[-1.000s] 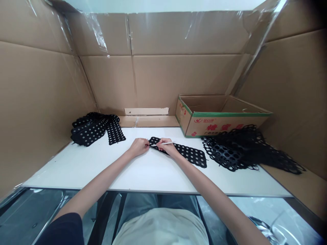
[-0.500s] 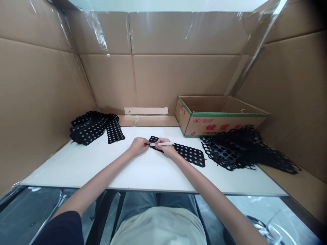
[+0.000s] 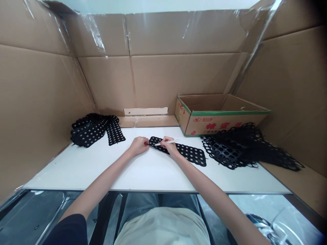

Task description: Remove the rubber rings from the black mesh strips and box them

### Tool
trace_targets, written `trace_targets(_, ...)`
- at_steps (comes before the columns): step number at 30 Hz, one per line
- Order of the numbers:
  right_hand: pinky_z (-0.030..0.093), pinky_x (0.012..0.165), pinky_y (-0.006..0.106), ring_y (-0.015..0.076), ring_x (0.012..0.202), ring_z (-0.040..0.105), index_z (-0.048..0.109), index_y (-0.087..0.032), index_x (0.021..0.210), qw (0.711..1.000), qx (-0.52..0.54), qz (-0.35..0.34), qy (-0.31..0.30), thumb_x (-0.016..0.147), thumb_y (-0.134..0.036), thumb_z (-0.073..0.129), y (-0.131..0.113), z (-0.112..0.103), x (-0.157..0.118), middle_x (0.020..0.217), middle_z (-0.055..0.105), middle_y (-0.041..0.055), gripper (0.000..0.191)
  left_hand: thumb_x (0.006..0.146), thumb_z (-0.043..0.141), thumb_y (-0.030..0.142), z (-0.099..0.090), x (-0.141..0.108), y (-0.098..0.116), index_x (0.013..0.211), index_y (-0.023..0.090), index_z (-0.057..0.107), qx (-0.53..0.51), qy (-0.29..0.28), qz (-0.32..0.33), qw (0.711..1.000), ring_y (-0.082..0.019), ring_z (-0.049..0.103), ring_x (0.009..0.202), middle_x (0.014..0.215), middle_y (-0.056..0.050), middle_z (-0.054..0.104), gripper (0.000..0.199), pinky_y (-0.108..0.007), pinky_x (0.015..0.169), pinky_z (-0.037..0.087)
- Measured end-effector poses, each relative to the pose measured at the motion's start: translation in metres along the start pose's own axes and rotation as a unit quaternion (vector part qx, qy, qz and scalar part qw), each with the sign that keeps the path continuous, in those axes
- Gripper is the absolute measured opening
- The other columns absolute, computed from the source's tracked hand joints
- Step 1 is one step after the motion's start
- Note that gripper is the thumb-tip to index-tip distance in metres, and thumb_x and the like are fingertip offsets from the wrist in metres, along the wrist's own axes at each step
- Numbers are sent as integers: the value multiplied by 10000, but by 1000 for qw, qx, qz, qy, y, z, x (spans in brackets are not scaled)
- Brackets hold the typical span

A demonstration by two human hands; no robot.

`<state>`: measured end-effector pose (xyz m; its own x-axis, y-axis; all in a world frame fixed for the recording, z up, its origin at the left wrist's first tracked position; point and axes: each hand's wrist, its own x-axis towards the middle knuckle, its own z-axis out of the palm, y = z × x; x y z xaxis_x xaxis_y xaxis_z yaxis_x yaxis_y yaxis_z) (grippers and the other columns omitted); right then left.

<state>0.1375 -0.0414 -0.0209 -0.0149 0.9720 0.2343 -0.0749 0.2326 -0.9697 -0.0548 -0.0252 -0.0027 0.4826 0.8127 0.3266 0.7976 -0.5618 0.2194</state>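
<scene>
A black strip of fabric with rows of round holes (image 3: 192, 153) lies flat on the white tabletop, slanting down to the right. My left hand (image 3: 139, 145) is closed at the strip's left end, its fingertips pinched on that edge. Over the left part of the strip, my right hand (image 3: 169, 146) grips a slim white pen-shaped tool (image 3: 174, 141). The tool's thin end points left, low over the fabric; whether it touches cannot be made out. Part of the strip is hidden under my right hand.
Folded black dotted strips (image 3: 88, 131) are heaped at the left. On the right, a pile of black mesh with larger holes (image 3: 230, 153) lies before an open cardboard box (image 3: 204, 122) with green edging. Tall cardboard walls (image 3: 153, 78) enclose the table (image 3: 153, 177).
My right hand has moved slightly right, away from my left hand, and the tool now tilts more. The left hand stays at the strip's end. The view has shifted a little.
</scene>
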Motion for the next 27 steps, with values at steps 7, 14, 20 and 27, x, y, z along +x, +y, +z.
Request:
trace_targets(7,218,422,217,64,406,325,417,-181,458,999,3,30,-38,558,-163,498,-2,-3,-1,395,419,-50,130,702,491,181,-4,-3,6,773,176,615,85,-7,59,995,-171,569,745,795,-47,609,142,-260,643,421)
trace_targets(14,256,369,199,77,367,393,447,-198,557,997,-10,55,-54,567,-184,553,0,-1,-1,392,478,-56,108,736,487,163,-2,-5,13,803,184,600,108,-1,128,986,-177,543,806,850,-55,585,133,-285,700,433)
trace_targets(20,231,357,190,64,342,372,398,-196,507,999,0,28,-43,572,-154,557,5,-2,1,369,472,-59,176,755,470,170,5,-6,10,796,191,628,95,-3,122,988,-162,577,791,835,-38,629,165,-262,676,426)
trace_targets(27,227,367,198,66,343,378,385,-193,495,998,10,25,-56,586,-154,579,2,-3,0,364,474,-56,217,771,464,197,6,-7,11,767,187,645,76,-2,102,992,-161,596,766,809,-38,656,182,-250,647,415)
